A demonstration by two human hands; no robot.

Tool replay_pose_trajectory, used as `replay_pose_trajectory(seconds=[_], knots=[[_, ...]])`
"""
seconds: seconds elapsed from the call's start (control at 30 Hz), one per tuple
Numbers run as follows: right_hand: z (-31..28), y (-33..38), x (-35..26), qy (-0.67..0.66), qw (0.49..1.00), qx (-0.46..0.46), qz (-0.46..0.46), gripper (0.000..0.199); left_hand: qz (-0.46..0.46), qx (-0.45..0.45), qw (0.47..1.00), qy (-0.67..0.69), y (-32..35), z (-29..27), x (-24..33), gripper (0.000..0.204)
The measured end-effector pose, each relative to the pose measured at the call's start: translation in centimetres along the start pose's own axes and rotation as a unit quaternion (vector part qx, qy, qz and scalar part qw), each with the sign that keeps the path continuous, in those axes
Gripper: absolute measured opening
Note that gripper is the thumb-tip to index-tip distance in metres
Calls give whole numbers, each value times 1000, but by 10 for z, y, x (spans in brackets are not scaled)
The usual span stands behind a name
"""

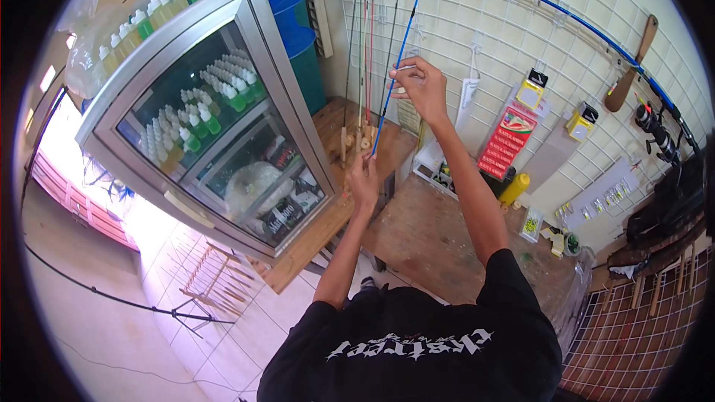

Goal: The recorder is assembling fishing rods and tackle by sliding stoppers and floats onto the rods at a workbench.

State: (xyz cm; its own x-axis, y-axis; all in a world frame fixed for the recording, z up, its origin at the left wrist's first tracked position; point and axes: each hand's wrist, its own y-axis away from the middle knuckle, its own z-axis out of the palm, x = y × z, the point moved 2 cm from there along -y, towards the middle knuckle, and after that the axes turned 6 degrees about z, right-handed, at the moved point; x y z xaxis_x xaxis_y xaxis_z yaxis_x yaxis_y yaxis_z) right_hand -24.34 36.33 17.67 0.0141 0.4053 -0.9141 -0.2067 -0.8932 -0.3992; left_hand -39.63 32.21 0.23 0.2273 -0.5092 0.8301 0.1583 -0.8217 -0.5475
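A thin blue fishing rod [410,27] stands tilted in front of me, its upper end running out of the top of the picture. My left hand [363,180] is closed on its lower end. Higher up, my right hand [423,88] pinches the rod between thumb and fingers. Just behind it, several thin rods, among them a red rod [371,52], rise from round wooden or cork-like handles [363,138] by the wall. What lies inside my left palm is hidden.
At left stands a glass-door cabinet [249,11] with dropper bottles inside and on top. The wooden table [439,231] is below my arms. A white wire grid [566,22] carries packages, a long blue rod [551,4] and a reel [655,134]. A wooden rack [212,275] stands on the floor.
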Motion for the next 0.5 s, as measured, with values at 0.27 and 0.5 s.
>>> replay_pose_trajectory(seconds=[0.27, 0.5], knots=[[59, -50, 30, 7, 1000, -15, -16, 17, 39, 37, 997, -50, -52, -17, -51, 17], [81, -80, 59, 46, 999, 3, -3, 19, 6, 4, 999, -48, -70, -10, -74, 18]])
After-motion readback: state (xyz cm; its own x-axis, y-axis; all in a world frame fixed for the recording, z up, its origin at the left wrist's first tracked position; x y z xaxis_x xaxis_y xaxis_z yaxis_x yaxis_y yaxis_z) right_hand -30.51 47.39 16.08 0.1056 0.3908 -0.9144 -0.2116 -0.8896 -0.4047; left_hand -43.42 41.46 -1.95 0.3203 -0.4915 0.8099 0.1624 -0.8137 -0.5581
